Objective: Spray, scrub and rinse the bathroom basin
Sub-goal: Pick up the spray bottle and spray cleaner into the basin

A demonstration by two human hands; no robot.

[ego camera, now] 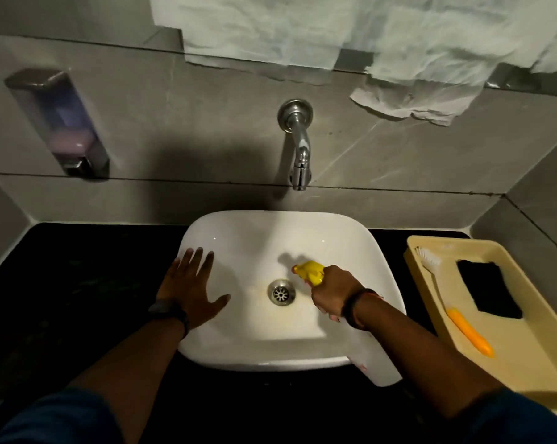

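A white basin [254, 238] sits on a black counter, with a metal drain [281, 292] at its bottom. My right hand [333, 291] grips a spray bottle with a yellow trigger head [309, 271]; its nozzle points left, just above and right of the drain. The bottle's white body [381, 373] hangs below my forearm, over the basin's front right rim. My left hand [190, 285] lies flat with fingers spread on the basin's left rim. A chrome tap [299, 149] juts from the wall above the basin; no water runs.
A beige tray [527, 357] stands right of the basin, holding a brush with an orange handle [469, 334] and a black scrub pad [488, 290]. A soap dispenser [57, 123] hangs on the wall at left. White crumpled paper [366, 33] covers the wall above. The black counter [88, 277] extends left.
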